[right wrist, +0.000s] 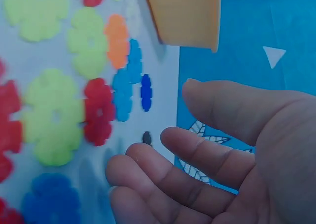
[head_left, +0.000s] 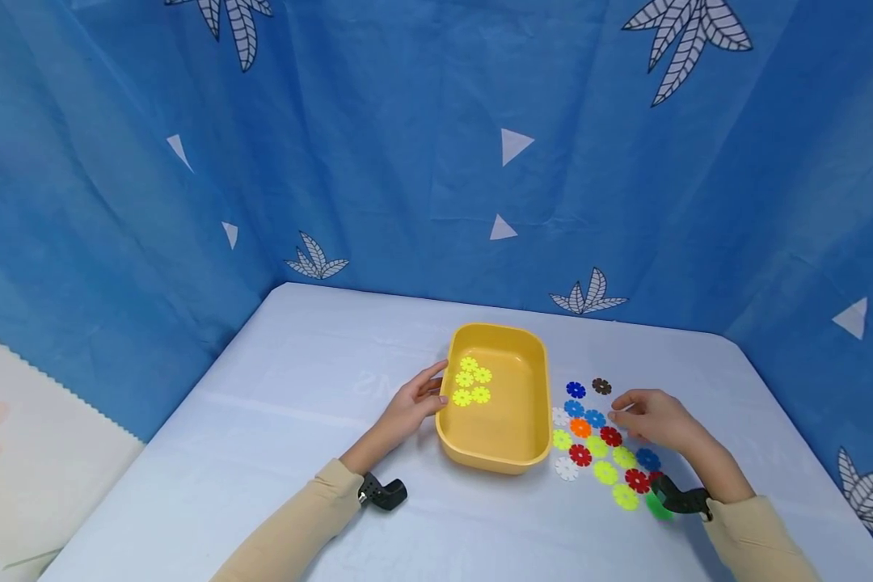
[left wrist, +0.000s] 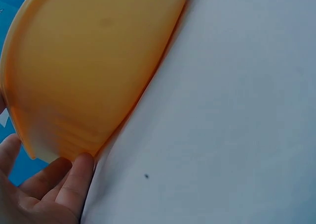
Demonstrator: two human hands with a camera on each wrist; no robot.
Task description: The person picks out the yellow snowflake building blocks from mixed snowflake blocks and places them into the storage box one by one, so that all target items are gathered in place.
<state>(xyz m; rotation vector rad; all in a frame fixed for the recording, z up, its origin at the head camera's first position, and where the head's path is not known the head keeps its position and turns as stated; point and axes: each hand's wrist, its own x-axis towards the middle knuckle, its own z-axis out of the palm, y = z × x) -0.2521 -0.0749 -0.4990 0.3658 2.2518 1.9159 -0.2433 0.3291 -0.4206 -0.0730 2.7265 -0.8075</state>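
Observation:
A yellow plastic tub stands on the table with several yellow-green notched discs lying flat inside, toward its left wall. My left hand is at the tub's left side, fingertips against the outer wall and rim; in the left wrist view those fingers touch the wall near its edge. To the right, my right hand hovers over loose flower-shaped discs, its fingers loosely bent and nothing between them. Nearest below it are a red disc and a light blue disc.
More discs spread right of the tub: an orange disc, a dark blue one, a brown one, a white one and a green one. A blue patterned curtain hangs behind the white table.

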